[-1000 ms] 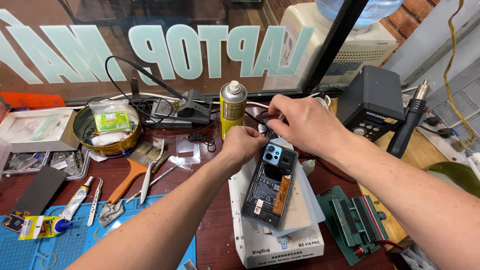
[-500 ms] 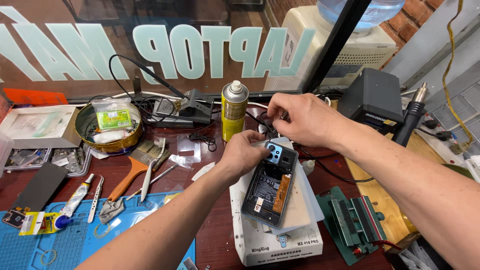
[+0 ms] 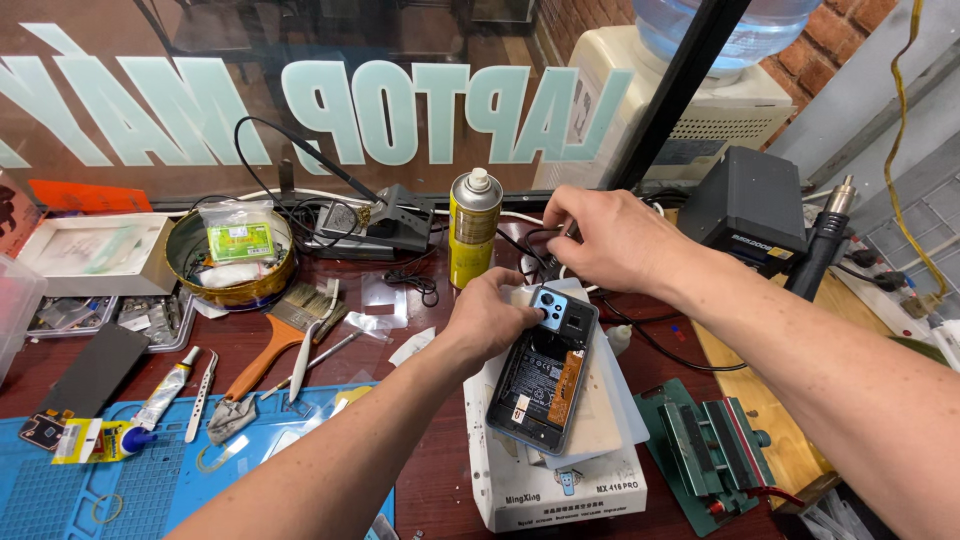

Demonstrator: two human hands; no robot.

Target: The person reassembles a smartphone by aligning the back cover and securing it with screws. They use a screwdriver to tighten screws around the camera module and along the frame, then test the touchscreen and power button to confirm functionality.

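Scanning from the left: a blue silicone work mat (image 3: 150,480) covers the near left of the dark red wooden bench (image 3: 440,470), with a small white glue tube (image 3: 165,388) and steel tweezers (image 3: 200,395) lying across its far edge. Behind them sits a round gold tin (image 3: 230,260) holding a green packet, and just right of it an orange-handled flat brush (image 3: 275,345) lies tilted. A yellow spray can with a white nozzle (image 3: 474,228) stands upright near the glass pane.

Left hand (image 3: 490,318) is curled down over the top left corner of the opened blue smartphone (image 3: 545,375), fingers bent and pressing on the frame beside the camera block. The phone lies back-off, innards up, on a white box-shaped heating pad (image 3: 560,490) at bench centre.

Right hand (image 3: 605,240) hovers just beyond the phone's top end, thumb and fingers pinched narrow on a thin black cable (image 3: 545,245); what the cable ends in is hidden.

Further right: a green clamp fixture (image 3: 710,450), a black hot-air station (image 3: 750,205) and its upright black handpiece (image 3: 822,245).
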